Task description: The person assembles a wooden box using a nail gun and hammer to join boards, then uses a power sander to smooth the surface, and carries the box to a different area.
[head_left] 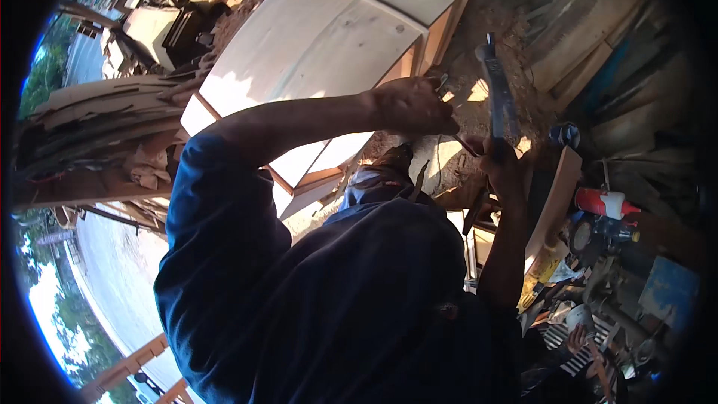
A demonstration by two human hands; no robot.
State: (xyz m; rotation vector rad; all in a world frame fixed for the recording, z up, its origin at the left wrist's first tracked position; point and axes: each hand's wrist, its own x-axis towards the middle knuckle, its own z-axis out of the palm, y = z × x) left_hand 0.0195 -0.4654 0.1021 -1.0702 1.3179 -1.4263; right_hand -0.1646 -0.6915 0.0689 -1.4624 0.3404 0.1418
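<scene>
My left hand (410, 105) is curled near the right edge of a pale wooden panelled piece (299, 45), with a thin piece, too small to name, in its fingers. To its right my right hand (497, 161) is closed on a long grey metal tool (495, 90), which points upward in the picture. A thin rod shows between my two hands; its ends are hard to make out. The panelled piece has light faces and orange-brown edges.
Loose boards (105, 127) are piled at left, more planks (583, 45) lean at upper right. A red-and-white bottle (598, 202) lies among clutter at right. Another person's hand (577, 338) holds a white container (580, 316) at lower right. A pale road (116, 277) shows at left.
</scene>
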